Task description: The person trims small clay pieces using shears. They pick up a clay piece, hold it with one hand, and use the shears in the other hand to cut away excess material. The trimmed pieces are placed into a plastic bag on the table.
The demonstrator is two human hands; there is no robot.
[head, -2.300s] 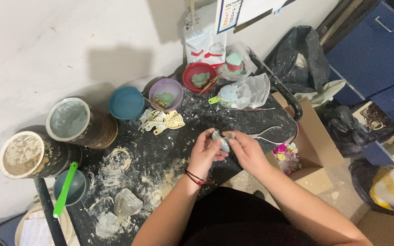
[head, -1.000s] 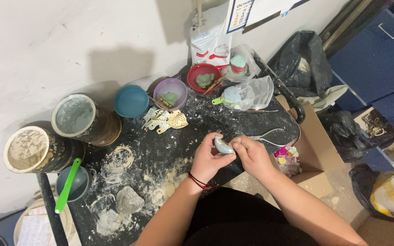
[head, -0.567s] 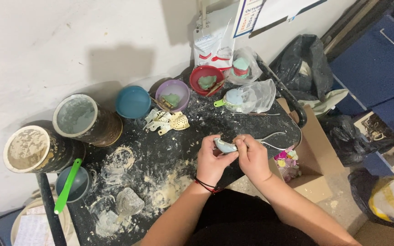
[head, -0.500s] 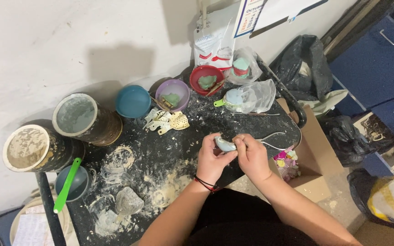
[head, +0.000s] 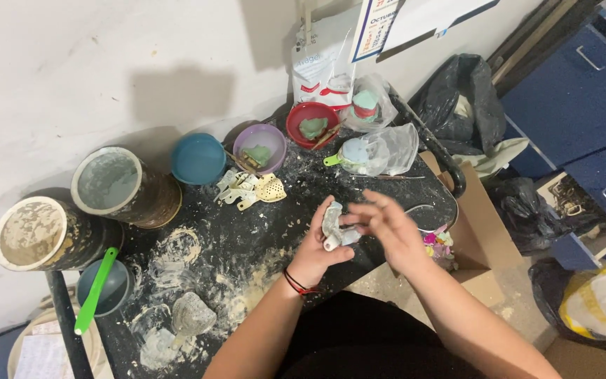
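Changed since the frame half a second back: right hand [head: 387, 226] has lifted off the object, fingers now spread wide and motion-blurred; earlier both hands pinched it together.

Item 1. Left hand [head: 320, 245], centre of frame, red cord at the wrist. Closed around a pale grey-white cast [head: 334, 226], held upright between thumb and fingers above the near edge of the black worktable [head: 247, 231], presumably so crumbs drop onto the tabletop. The cast's exact form is too small to make out.

Item 2. Right hand, just right of the cast, holding nothing, palm turned toward it; whether a fingertip touches the cast cannot be told.

Item 3. Two crusted tins [head: 124, 186], left of frame, open tops up, standing within reach along the wall.

Item 4. Blue bowl [head: 198, 158], purple bowl [head: 260, 147] and red bowl [head: 312, 123], in a row at upper centre, the latter two carrying greenish paste.

Item 5. Perforated cream-coloured trays [head: 250, 189], heaped just below the purple bowl.

Item 6. Grey cup with a green spatula [head: 95, 289] resting in it, lower left.

Item 7. Set grey lump [head: 192, 316] among spilled powder, lower left of the table.

Item 8. Clear plastic bag [head: 380, 151], upper centre-right, wrapped around a bluish piece.
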